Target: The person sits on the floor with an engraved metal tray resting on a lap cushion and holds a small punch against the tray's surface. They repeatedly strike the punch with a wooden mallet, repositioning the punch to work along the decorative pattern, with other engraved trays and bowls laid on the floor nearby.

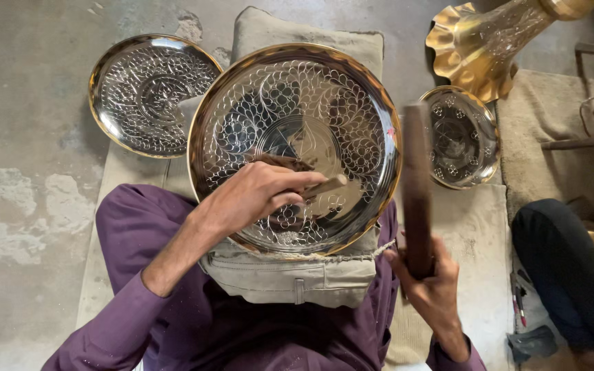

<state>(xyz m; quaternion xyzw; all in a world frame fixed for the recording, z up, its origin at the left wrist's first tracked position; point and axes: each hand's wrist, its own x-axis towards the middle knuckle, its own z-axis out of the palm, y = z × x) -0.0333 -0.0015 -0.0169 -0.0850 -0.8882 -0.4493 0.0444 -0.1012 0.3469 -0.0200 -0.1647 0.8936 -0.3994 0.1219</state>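
A large round engraved metal tray point(352, 96) with a brass rim rests tilted on a beige cushion point(290, 278) in my lap. My left hand point(256, 196) lies on the tray's lower middle, shut on a small chisel point(324, 187) whose tip touches the engraved surface. My right hand point(431, 282) is raised at the tray's right edge, gripping a dark wooden mallet stick point(415, 185) held upright and motion-blurred.
A second engraved tray point(147, 93) lies on the concrete floor at the left. A smaller engraved dish point(462, 137) sits to the right, under a fluted brass vessel point(482, 41). Another person's dark-clothed leg point(572, 268) is at the lower right, with pens point(518, 306) beside it.
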